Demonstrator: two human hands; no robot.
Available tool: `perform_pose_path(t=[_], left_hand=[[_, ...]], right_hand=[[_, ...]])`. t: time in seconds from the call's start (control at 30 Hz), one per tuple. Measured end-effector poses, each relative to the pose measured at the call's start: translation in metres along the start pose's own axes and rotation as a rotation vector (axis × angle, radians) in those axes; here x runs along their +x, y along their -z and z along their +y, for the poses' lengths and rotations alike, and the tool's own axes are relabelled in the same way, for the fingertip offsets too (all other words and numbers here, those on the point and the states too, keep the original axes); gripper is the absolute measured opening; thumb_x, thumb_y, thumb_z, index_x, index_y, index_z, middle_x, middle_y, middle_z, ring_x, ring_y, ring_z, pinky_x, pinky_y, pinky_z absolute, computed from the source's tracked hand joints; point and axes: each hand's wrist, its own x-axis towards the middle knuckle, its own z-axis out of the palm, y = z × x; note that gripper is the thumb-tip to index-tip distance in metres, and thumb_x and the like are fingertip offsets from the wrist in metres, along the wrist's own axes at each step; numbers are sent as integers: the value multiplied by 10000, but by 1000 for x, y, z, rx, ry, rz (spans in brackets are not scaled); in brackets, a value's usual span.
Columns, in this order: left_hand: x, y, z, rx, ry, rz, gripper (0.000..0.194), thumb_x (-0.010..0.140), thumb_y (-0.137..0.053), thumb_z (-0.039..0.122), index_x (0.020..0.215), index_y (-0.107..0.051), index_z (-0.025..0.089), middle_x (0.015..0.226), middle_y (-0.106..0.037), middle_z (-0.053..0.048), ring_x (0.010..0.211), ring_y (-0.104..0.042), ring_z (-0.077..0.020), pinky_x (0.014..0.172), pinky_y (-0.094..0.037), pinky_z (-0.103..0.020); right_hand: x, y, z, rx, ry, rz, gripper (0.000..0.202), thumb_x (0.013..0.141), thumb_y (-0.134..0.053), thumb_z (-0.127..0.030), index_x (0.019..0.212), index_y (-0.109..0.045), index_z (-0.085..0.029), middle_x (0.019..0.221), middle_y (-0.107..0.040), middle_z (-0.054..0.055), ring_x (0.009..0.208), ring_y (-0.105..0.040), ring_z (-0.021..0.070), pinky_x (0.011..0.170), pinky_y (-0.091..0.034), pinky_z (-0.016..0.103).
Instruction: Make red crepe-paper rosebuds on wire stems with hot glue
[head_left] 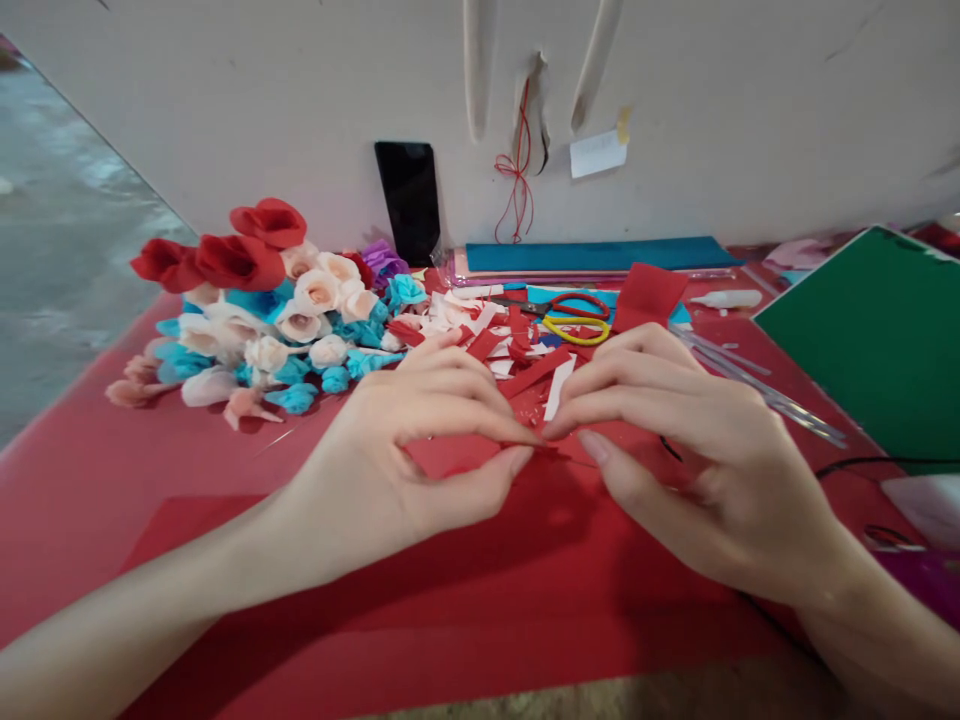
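My left hand [442, 440] pinches a small dark red piece [546, 452] between thumb and forefinger, above a large red sheet [465, 590] on the red table. Just to the right of that piece, my right hand [675, 440] has its forefinger close to the piece's end and its thumb a little apart from the forefinger. Whether the right fingertips touch the piece is hard to make out. Behind the hands lie red and white paper scraps [517, 350] and scissors [576, 328] with red and yellow handles.
Paper flowers [300, 310] in red, white, blue and pink are heaped at the back left. A black phone [411, 203] leans on the wall. On the right are a green board [870, 340], clear sticks [772, 390] and a small white bottle [727, 299].
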Motion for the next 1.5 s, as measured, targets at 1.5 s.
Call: perform_pose_path(t=[1.5], left_hand=[[2,-2,-4,-86,62,31,82,694,-596,94,648,-662,109,628,-659,-42,657,-568,-147,691,-458,-319]], right_hand=[[-4,1,-19,-483,263,153,79,645,-596,-86,662,-605,-162,741,-658,5,707,-519,177,675,-365,383]])
